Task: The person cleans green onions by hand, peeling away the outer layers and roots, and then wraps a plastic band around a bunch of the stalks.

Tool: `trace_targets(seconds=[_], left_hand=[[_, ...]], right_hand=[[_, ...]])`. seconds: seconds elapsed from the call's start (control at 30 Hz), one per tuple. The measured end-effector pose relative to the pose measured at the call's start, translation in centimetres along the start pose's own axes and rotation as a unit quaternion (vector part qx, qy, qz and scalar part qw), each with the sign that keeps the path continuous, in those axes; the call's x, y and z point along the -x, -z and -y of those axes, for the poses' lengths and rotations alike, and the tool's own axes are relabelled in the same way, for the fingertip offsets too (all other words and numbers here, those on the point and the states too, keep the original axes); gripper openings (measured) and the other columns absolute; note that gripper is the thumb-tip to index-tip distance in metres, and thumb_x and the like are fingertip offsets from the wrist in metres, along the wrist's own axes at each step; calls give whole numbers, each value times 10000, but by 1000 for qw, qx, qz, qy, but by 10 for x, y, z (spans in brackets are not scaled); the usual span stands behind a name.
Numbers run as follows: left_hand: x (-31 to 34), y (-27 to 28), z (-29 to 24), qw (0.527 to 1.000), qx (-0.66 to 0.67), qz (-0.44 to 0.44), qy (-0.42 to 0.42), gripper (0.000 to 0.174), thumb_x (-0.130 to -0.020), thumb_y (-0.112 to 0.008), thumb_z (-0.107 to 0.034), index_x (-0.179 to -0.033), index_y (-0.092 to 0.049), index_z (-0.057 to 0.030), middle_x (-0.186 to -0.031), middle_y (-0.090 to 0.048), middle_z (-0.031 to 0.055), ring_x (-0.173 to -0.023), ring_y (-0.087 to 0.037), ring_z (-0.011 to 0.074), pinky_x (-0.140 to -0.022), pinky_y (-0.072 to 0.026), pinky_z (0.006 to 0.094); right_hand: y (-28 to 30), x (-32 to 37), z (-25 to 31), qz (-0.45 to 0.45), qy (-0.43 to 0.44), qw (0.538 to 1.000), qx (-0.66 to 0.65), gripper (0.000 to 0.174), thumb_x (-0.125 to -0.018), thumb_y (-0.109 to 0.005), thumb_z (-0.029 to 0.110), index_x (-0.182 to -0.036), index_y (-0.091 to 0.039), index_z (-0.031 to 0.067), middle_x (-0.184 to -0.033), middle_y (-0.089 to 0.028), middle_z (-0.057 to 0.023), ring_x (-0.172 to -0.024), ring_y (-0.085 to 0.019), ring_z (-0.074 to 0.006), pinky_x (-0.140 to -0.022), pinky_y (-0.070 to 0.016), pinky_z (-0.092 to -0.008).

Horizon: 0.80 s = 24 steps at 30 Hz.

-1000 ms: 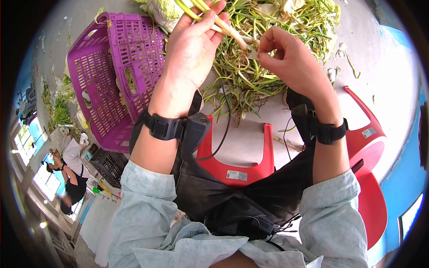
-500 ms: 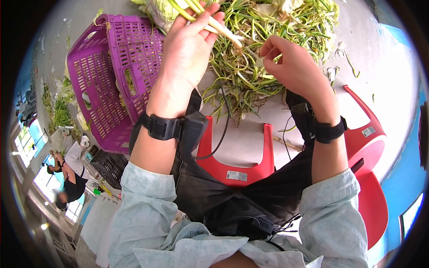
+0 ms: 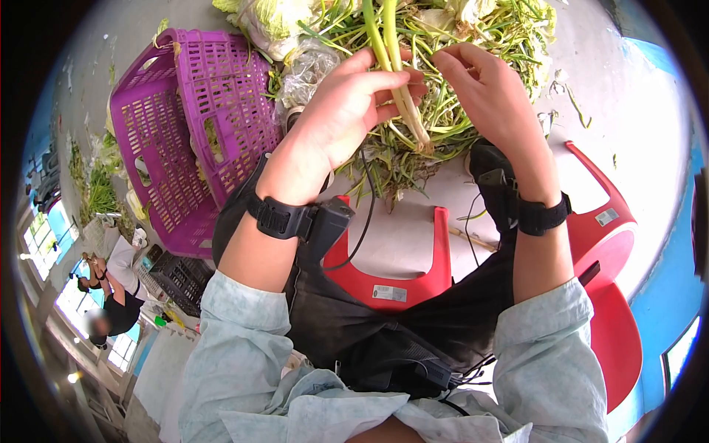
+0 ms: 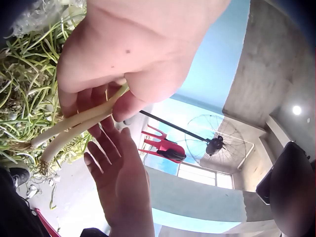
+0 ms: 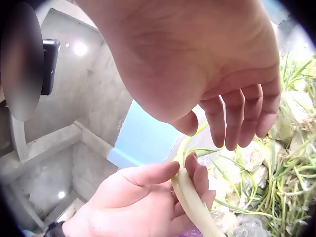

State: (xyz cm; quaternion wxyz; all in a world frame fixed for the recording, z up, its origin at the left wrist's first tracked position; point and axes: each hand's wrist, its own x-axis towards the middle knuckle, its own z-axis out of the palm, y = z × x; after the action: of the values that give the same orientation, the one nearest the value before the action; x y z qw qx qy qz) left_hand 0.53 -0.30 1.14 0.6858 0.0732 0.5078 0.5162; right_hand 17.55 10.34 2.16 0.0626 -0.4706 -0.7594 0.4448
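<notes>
Two green onions (image 3: pixel 410 117) with white stems, green tops and small brown roots lie across my left hand (image 3: pixel 341 117), which pinches them between thumb and fingers. Their root ends point down toward me in the head view. In the left wrist view, the pale stems (image 4: pixel 66 129) stick out past the fingers. My right hand (image 3: pixel 496 103) hangs just right of the stems, fingers loosely bent. In the right wrist view, its relaxed fingers hold nothing, above the green leaves. Beneath both hands spreads a heap of green onions (image 3: pixel 509 70).
A purple plastic crate (image 3: pixel 225 111) lies tipped at the left. Beside it are a cabbage (image 3: pixel 275 26) and a clear plastic bag (image 3: pixel 309 70). Red stools (image 3: pixel 388 284) stand below and at the right (image 3: pixel 609 236). Far left, another person (image 3: pixel 122 303) is near a black crate (image 3: pixel 177 279).
My left hand has moved right and swung the green onions from a slant to nearly upright. My right hand was at the root end; it has since come away and risen slightly.
</notes>
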Motion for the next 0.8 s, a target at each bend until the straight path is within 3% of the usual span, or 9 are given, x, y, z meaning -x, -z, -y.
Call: trace_targets(seconds=[0.07,0.27,0.57,0.8], left_hand=[[0,-1,1,1000,-10,24,10,363,-1022,-559,-85,-1372,-538,9,-1233,-676,171,-1108,-689,278,-1017,-538,409],[6,-8,-3,991,-84,93,49,364,-1040,-530,-98,-1388,-542,11,-1250,-685,146,-1131,-688,247,-1020,-545,378],[5,-8,-2,979,-172,96,52,344,-1054,-561,-167,-1356,-577,-5,-1173,-702,83,-1082,-697,183,-982,-554,340],[3,-6,-1,977,-185,104,35,352,-1063,-554,-167,-1366,-567,12,-1183,-696,95,-1095,-696,182,-1001,-546,338]], right_hand=[[0,-4,-4,16,-7,1000,-17,353,-1052,-579,299,-1147,-704,-18,-863,-708,-80,-761,-618,-123,-698,-494,-298],[-1,-8,-8,34,-7,991,-130,355,-1048,-599,291,-1160,-711,-27,-950,-737,-60,-842,-647,-123,-807,-527,-289],[1,-6,-2,79,-10,991,-104,346,-1006,-671,299,-1124,-736,-19,-924,-724,-40,-851,-637,-88,-799,-516,-276],[3,-5,1,98,-15,987,-129,342,-979,-688,289,-1115,-743,-20,-880,-720,-37,-804,-639,-87,-745,-510,-264]])
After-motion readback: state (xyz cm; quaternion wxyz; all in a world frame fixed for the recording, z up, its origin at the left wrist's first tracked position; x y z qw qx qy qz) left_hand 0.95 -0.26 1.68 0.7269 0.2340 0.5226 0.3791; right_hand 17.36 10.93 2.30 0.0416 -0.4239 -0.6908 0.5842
